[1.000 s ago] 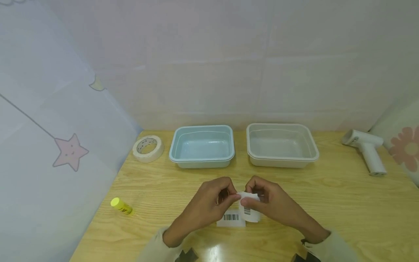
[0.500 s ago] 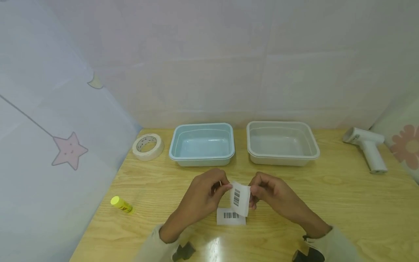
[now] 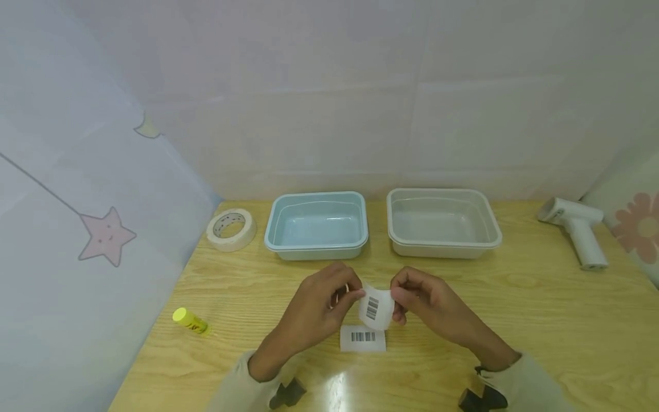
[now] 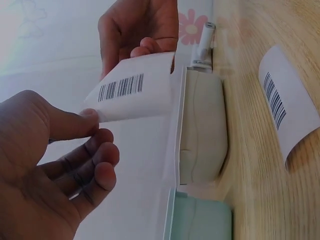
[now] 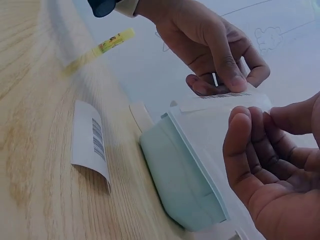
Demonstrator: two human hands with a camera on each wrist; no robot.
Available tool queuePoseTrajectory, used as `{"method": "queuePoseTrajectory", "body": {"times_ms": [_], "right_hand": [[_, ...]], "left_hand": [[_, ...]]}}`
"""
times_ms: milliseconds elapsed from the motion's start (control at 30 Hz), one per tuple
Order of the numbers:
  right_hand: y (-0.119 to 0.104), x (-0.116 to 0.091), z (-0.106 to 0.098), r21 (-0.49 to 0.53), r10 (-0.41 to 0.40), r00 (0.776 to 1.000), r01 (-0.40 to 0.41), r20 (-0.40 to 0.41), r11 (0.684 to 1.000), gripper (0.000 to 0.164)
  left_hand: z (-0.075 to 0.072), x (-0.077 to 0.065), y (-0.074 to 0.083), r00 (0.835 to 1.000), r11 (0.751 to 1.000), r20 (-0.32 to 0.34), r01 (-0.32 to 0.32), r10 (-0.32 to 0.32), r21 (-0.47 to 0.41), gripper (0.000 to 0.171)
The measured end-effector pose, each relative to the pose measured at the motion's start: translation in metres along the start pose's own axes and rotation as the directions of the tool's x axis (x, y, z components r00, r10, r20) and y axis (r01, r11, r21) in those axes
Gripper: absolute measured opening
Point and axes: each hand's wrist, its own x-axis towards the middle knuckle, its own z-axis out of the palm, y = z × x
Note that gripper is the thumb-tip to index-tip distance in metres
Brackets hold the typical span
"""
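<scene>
The left hand (image 3: 321, 303) and right hand (image 3: 433, 304) pinch a white rectangular barcoded paper slip (image 3: 378, 309) front-right of the pale-blue rectangular plastic tub (image 3: 319, 253).

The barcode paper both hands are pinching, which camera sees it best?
The left wrist view: the held paper is large there, its barcode facing the camera. The head view shows it smaller, barcode included. The right wrist view sees it at a sharp slant, partly covered by fingers.
</scene>
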Motion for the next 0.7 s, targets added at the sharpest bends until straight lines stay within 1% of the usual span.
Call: {"method": "queuePoseTrajectory", "body": {"times_ms": [67,133,200,267,367,433,500,567,600,700], "right_hand": [[-0.0015,-0.0003,0.0003,0.019,0.022,1.000,-0.022,-0.018,1.000,0.012],[-0.0027,-0.0003,0.0009,0.049,0.054,0.998,-0.052,-0.030,0.997,0.012],[-0.0028,-0.0005,0.0012,0.078,0.078,0.997,-0.076,-0.028,0.994,0.013],[-0.0023,-0.0005,0.0016,0.121,0.094,0.996,-0.091,-0.012,0.988,0.014],[-0.0011,-0.0006,0.0016,0.208,0.097,0.995,-0.100,0.023,0.973,0.015],[-0.0008,-0.0004,0.0013,0.264,0.087,0.995,-0.096,0.045,0.960,0.016],[-0.0010,-0.0002,0.0008,0.293,0.080,0.995,-0.094,0.060,0.952,0.016],[-0.0019,-0.0001,0.0002,0.280,0.071,0.995,-0.087,0.068,0.956,0.017],[-0.0029,0.0000,-0.0001,0.257,0.068,0.995,-0.083,0.069,0.963,0.017],[-0.0061,0.0004,-0.0006,0.138,0.041,0.997,-0.050,0.072,0.989,0.019]], "left_hand": [[-0.0005,-0.0001,0.0016,0.999,0.998,0.005,-0.051,0.051,0.036,0.009],[-0.0006,0.0001,0.0029,0.993,0.988,0.012,-0.120,0.120,0.094,0.007],[-0.0008,0.0004,0.0042,0.983,0.971,0.017,-0.186,0.185,0.151,0.008],[-0.0012,0.0008,0.0052,0.971,0.950,0.019,-0.237,0.238,0.204,0.011],[-0.0023,0.0012,0.0057,0.959,0.928,0.023,-0.279,0.282,0.246,0.017],[-0.0030,0.0014,0.0055,0.955,0.921,0.026,-0.293,0.297,0.256,0.018],[-0.0034,0.0017,0.0046,0.952,0.918,0.026,-0.303,0.306,0.256,0.016],[-0.0037,0.0019,0.0035,0.951,0.919,0.028,-0.306,0.309,0.250,0.014],[-0.0039,0.0019,0.0030,0.951,0.919,0.030,-0.306,0.309,0.249,0.013],[-0.0043,0.0015,0.0019,0.948,0.910,0.044,-0.316,0.316,0.268,0.012]]}}
